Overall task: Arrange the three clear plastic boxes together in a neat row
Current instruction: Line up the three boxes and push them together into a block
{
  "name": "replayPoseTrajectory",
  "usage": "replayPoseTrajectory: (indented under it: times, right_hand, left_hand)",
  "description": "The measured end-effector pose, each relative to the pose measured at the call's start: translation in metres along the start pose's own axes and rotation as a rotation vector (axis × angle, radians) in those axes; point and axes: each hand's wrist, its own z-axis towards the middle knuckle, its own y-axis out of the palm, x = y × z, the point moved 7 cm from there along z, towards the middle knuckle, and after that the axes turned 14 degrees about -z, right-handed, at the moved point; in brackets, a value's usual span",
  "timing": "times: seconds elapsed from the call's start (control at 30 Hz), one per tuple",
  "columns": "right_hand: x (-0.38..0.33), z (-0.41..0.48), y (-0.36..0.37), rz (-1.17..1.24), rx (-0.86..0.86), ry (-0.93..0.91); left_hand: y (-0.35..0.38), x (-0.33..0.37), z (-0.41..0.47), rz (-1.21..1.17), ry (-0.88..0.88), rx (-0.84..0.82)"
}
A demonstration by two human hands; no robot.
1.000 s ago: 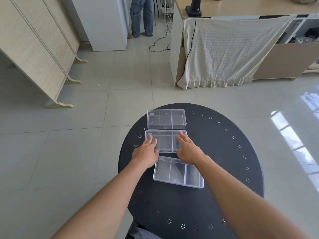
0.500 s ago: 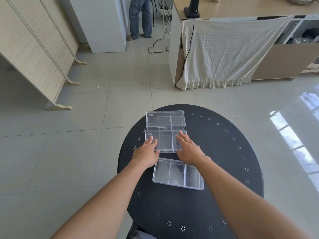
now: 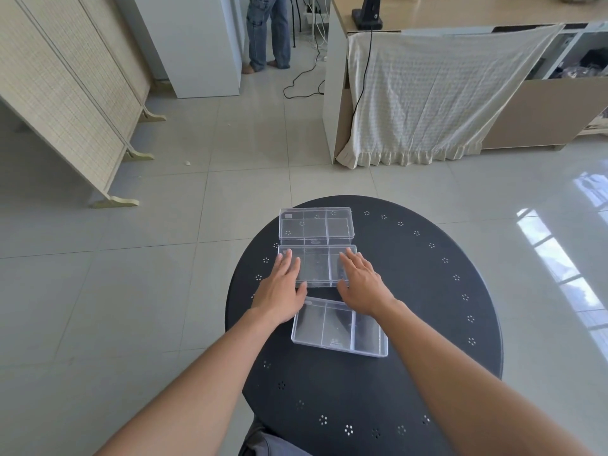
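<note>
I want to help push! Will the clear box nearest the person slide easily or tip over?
The nearest clear box looks empty, so probably light. It is low and flat on the smooth black table, so it should slide rather than tip. Its thin hard plastic likely stays stiff, though a push at one end may turn it.

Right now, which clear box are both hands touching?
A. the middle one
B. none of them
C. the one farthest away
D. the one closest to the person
A: the left hand and right hand lie flat on the two ends of the middle box, while the far box and the near box sit untouched on the black table.
</note>
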Motion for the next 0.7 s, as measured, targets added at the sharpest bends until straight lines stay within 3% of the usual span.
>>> replayPoseTrajectory:
  times: [0.13,0.37,0.7]
  right_hand:
    - [0.006,-0.023,0.001,0.009,0.040,0.000]
    - [0.026,-0.072,0.019,0.024,0.065,0.040]
    - [0.033,-0.116,0.053,-0.036,0.019,0.020]
  left_hand:
    - [0.009,0.007,-0.021,-0.029,0.142,0.050]
    - [0.051,0.014,-0.058,-0.010,0.259,-0.005]
    - [0.073,0.011,-0.084,0.134,0.231,-0.085]
